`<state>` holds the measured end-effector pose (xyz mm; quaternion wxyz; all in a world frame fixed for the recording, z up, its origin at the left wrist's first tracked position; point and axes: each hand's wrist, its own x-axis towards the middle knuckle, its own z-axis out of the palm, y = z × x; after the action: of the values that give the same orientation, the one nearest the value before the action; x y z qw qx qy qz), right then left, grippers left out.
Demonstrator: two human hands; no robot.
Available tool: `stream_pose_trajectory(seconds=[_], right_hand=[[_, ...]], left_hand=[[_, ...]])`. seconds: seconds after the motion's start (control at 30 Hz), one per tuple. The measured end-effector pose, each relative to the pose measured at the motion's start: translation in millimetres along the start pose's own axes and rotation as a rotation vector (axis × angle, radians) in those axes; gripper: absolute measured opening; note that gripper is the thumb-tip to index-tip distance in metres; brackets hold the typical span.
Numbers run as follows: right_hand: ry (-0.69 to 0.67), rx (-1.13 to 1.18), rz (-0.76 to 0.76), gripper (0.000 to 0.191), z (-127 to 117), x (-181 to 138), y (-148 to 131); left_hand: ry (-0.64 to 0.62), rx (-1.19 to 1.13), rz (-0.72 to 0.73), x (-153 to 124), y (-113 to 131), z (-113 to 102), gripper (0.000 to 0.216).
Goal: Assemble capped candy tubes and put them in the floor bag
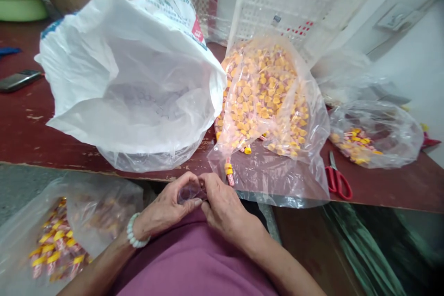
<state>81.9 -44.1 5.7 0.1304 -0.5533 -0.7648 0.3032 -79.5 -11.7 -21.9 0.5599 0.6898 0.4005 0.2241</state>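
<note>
A worn dark-red table [31, 134] with chipped paint fills the scene in soft, even light. Behind it rises a pale wall [423, 60]; a white lattice panel [294, 0] leans at its far edge. Below its left front edge lies grey floor [21, 185].

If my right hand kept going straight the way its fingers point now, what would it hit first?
Your right hand points left, so it would first meet your left hand, whose fingers already touch it around a small clear plastic piece; depth looks close.
</note>
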Motion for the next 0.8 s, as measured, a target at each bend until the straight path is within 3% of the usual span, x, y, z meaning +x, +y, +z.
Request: stream_pose_trajectory(seconds=[0.1, 0.17, 0.23, 0.33, 0.43, 0.6, 0.67, 0.8], right_hand=[[0.021, 0.069, -0.127, 0.072, 0, -10, 7], [0.07, 0.143, -0.177, 0.077, -4, -15, 16], [0.226, 0.183, -0.136, 0.06, -8, -18, 29], [0.493, 0.053, 0.103, 0.021, -7, -12, 54], [0.513, -0.053, 0.271, 0.015, 2, 0, 74], [0.526, 0.006, 0.272, 0.016, 2, 3, 84], [0.589, 0.171, 0.276, 0.017, -5, -3, 77], [0.746, 0.789, 0.217, 0.023, -8, -14, 50]], left_hand=[[-0.026, -0.196, -0.001, 1, -3, 10, 0.032], [-0.012, -0.353, -0.046, 2, -9, 14, 0.031], [0.01, -0.503, -0.107, 1, -16, 15, 0.03], [0.055, -0.597, -0.152, 1, -22, 15, 0.032], [0.088, -0.546, -0.152, 3, -18, 16, 0.033], [0.139, -0.417, -0.125, 9, -6, 20, 0.029], [0.141, -0.381, -0.09, 10, -2, 22, 0.028], [0.109, -0.288, -0.041, 12, 4, 26, 0.026]])
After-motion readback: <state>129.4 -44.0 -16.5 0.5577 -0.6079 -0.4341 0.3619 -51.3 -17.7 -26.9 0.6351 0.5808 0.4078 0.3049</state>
